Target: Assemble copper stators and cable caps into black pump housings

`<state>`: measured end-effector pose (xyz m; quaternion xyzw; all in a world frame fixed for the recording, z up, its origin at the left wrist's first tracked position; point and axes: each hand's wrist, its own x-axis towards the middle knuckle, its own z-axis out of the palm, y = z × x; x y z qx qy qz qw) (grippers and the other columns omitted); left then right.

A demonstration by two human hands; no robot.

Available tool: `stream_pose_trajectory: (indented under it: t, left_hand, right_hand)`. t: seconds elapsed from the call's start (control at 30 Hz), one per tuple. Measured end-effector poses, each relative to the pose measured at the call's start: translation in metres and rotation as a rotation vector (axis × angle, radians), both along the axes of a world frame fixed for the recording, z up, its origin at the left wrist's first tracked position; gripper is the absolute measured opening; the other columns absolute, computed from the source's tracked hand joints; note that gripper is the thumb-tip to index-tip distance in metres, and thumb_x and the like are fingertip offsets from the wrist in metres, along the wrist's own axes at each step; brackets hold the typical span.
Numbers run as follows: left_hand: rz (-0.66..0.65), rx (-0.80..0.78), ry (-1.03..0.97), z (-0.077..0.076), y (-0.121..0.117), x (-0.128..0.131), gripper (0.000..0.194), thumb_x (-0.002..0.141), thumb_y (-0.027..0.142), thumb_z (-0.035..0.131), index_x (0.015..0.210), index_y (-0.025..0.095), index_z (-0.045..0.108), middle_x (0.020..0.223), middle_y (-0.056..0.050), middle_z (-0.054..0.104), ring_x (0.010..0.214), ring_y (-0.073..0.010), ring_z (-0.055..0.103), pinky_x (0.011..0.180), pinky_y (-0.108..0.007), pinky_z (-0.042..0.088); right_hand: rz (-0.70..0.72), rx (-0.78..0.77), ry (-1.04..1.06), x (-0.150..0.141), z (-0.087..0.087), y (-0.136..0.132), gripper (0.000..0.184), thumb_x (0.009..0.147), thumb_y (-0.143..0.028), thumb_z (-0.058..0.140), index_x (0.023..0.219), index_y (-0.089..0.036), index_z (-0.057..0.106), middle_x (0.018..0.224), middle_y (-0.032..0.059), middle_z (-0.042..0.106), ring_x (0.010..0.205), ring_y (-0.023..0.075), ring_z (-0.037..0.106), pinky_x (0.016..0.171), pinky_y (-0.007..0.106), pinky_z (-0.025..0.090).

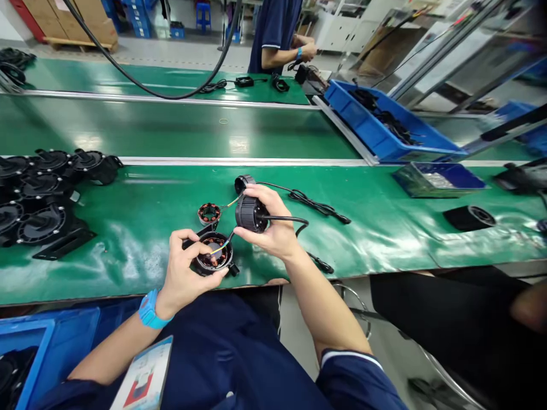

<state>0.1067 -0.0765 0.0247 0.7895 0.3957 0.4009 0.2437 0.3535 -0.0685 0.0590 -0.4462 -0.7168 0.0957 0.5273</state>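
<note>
My right hand (280,233) grips a black ribbed end cap (248,214), raised above the table, with a black cable (290,218) leaving its side. Thin coloured wires (220,247) run from this cap down into an open round black motor housing (231,249), where copper windings show. My left hand (183,267) is closed around the housing's left side, thumb along the near rim and fingertips in the opening by the wires. Just behind lies a loose copper-wound stator (209,213), wired to a second black cap (241,183) with a coiled cable (314,201).
Several black pump-like units (47,188) stand at the left. On the right are a blue bin (384,128) of cables, a small parts box (440,179) and a black cylinder (469,218). Across the bench stands a co-worker (277,40). A cable (162,95) hangs overhead.
</note>
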Motion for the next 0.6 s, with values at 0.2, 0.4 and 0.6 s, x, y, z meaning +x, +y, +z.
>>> stream_pose_trajectory:
  t: [0.2,0.4,0.6]
  left_hand:
    - [-0.093,0.116,-0.068,-0.008,0.001,-0.011,0.026,0.079,0.032,0.085,0.100,0.025,0.070,0.129,-0.008,0.042,0.127,-0.0252,0.049,0.102,-0.043,0.054]
    - [-0.229,0.121,-0.044,-0.013,0.009,-0.019,0.010,0.082,0.034,0.084,0.084,0.026,0.079,0.137,-0.007,0.043,0.127,-0.0264,0.049,0.104,-0.044,0.052]
    - [-0.409,0.135,0.069,0.000,0.035,-0.040,0.015,0.086,0.046,0.079,0.090,0.031,0.082,0.148,-0.007,0.039,0.134,-0.0301,0.043,0.116,-0.053,0.042]
  right_hand:
    - [0.001,-0.233,-0.165,0.010,0.006,-0.011,0.091,0.084,-0.052,0.083,0.160,-0.035,0.036,0.141,0.0111,0.052,0.129,0.0319,0.055,0.111,0.054,0.050]
    - [0.082,-0.292,-0.061,-0.011,0.003,-0.013,0.093,0.079,-0.041,0.090,0.156,-0.031,0.040,0.151,0.0114,0.049,0.137,0.0315,0.049,0.117,0.054,0.045]
    - [0.207,-0.328,-0.115,-0.029,0.012,-0.016,0.089,0.080,-0.020,0.082,0.158,-0.031,0.039,0.148,0.0113,0.046,0.141,0.0298,0.047,0.120,0.051,0.042]
